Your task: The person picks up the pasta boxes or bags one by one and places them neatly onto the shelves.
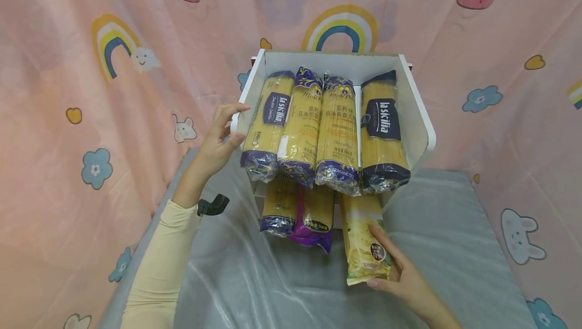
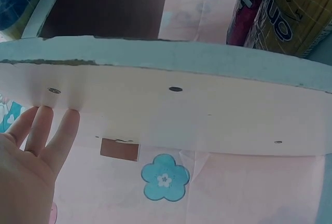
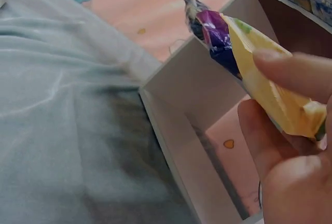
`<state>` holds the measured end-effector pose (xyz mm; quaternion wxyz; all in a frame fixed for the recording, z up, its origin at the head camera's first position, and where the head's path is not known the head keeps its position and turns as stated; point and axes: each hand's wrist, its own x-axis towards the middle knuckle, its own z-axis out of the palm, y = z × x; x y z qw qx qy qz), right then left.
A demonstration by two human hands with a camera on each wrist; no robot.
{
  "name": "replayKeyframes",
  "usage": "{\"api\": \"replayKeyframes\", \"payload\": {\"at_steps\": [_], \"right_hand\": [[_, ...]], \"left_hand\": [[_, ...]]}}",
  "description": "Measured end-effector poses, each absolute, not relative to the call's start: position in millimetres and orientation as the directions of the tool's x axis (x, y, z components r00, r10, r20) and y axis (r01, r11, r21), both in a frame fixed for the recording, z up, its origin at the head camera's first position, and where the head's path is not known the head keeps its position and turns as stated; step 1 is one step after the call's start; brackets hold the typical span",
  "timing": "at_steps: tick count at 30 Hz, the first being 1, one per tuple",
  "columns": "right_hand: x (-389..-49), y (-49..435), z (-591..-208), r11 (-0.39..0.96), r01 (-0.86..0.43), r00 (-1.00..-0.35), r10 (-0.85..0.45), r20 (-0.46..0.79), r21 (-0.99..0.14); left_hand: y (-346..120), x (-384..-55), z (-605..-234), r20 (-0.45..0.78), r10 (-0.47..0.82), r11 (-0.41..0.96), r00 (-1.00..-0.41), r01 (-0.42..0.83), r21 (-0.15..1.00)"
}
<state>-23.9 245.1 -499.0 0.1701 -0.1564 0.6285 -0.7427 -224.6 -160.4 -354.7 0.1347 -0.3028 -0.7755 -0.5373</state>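
My right hand (image 1: 402,273) pinches the lower end of a yellow pasta packet (image 1: 364,238) with a pale picture and a dark round badge. The packet leans out of the lower tier of a white two-tier rack (image 1: 420,111), right of a purple-edged pasta packet (image 1: 317,213). In the right wrist view, thumb and fingers (image 3: 295,76) lie on opposite sides of the yellow packet (image 3: 270,89). My left hand (image 1: 218,139) touches the rack's left side panel. In the left wrist view its straight fingers (image 2: 65,130) rest against the panel's outer face (image 2: 207,110).
Several spaghetti packets (image 1: 336,132) lie side by side in the upper tier. Another pasta packet (image 1: 278,205) is at the lower left. Grey cloth (image 1: 254,288) covers the surface beneath, and a patterned pink curtain (image 1: 218,31) hangs behind and at the sides.
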Motion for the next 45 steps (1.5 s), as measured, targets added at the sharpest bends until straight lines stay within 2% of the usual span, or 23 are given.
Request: {"api": "replayKeyframes", "payload": {"at_steps": [4,9,15,25,35,40,45], "right_hand": [[-27.0,239.3,-497.7,0.035,-0.028,-0.927,-0.375,0.013,-0.999],[-30.3,231.2,-496.2,0.344,-0.099,-0.969,-0.245,0.012,-0.934],[-34.0,220.3,-490.4,0.525,-0.091,-0.987,-0.160,0.006,-0.846],[-40.7,213.7,-487.7,0.544,-0.044,-0.994,-0.110,-0.019,-0.838],[-51.4,220.3,-493.1,0.460,-0.062,-0.995,-0.100,0.018,-0.886],[-54.5,220.7,-493.9,0.487,-0.065,-0.995,-0.100,0.018,-0.871],[-55.2,222.3,-492.2,0.542,-0.128,-0.989,-0.137,0.063,-0.831]], "left_hand": [[-159.9,-224.8,-354.7,0.543,0.324,0.235,-0.775,0.622,0.747],[-159.9,-225.2,-353.5,0.544,0.330,0.232,-0.772,0.625,0.746],[-159.0,-224.9,-354.2,0.535,0.332,0.235,-0.777,0.617,0.751],[-157.5,-223.6,-355.0,0.541,0.329,0.229,-0.774,0.621,0.749],[-157.1,-221.0,-355.9,0.541,0.321,0.236,-0.778,0.619,0.749],[-157.7,-220.0,-355.5,0.555,0.314,0.237,-0.771,0.629,0.740],[-158.4,-217.9,-354.7,0.566,0.295,0.264,-0.770,0.635,0.726]]}}
